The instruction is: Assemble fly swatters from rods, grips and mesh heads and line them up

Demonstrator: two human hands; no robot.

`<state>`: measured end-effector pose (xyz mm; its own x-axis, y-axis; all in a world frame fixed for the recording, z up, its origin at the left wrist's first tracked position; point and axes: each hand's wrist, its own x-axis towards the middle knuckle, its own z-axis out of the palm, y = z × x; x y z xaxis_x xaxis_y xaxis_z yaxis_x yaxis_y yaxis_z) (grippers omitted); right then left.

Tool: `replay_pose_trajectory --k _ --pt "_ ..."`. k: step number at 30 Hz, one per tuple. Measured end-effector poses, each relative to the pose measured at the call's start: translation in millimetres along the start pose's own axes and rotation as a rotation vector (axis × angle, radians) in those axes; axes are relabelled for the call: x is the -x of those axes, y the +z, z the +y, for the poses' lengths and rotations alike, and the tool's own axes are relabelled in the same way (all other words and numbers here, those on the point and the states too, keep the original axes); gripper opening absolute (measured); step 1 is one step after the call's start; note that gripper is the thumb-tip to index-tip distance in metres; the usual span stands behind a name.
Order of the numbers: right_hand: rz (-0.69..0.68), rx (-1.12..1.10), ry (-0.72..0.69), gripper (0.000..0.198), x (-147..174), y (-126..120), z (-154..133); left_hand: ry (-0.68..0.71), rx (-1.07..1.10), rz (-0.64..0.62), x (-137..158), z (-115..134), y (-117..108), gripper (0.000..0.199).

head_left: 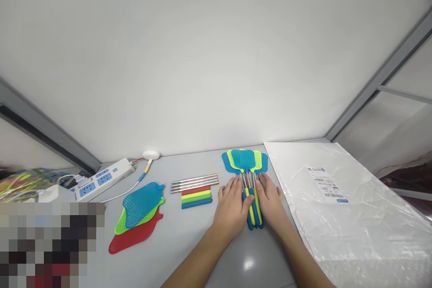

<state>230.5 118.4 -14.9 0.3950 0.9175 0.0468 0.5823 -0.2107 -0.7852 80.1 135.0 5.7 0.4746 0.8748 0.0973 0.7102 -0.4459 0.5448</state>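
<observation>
Several assembled fly swatters [243,159] lie side by side on the table, with blue and yellow-green mesh heads pointing at the wall, metal shafts, and blue and yellow handles. My left hand [232,209] presses on the bundle from the left, its thumb over the handles. From the right, my right hand [272,204] grips the same bundle, thumb near the shafts. The fingers of both hands partly cover the shafts and handles. Left of my left hand lie a row of metal rods [195,183] and loose coloured handles [196,196] in red, yellow, green and blue.
Loose swatter heads, blue [141,203], green [121,224] and red [133,238], overlap at the left. Behind them are a power strip [106,177] and a white cable [123,195]. A white plastic package [324,216] with a label covers the right side. A wall [202,76] rises behind.
</observation>
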Motion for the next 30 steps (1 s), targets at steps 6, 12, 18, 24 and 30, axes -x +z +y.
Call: replay_pose_trajectory --k 6,12,18,24,30 --pt "-0.01 -0.008 -0.007 0.06 4 0 -2 0.033 -0.046 -0.005 2 -3 3 0.061" --pt "-0.033 0.06 -0.018 0.062 4 0 -5 0.053 -0.036 0.003 1 -5 4 0.06" --pt "-0.01 0.042 -0.047 0.061 8 -3 2 0.124 0.024 0.022 8 -5 -7 0.058" --pt "0.091 -0.111 -0.146 0.053 20 -17 9 0.206 -0.004 0.201 24 -24 -62 0.037" --pt "0.149 -0.058 -0.447 0.032 43 -21 -22 -0.051 -0.176 0.381 87 -72 -94 0.023"
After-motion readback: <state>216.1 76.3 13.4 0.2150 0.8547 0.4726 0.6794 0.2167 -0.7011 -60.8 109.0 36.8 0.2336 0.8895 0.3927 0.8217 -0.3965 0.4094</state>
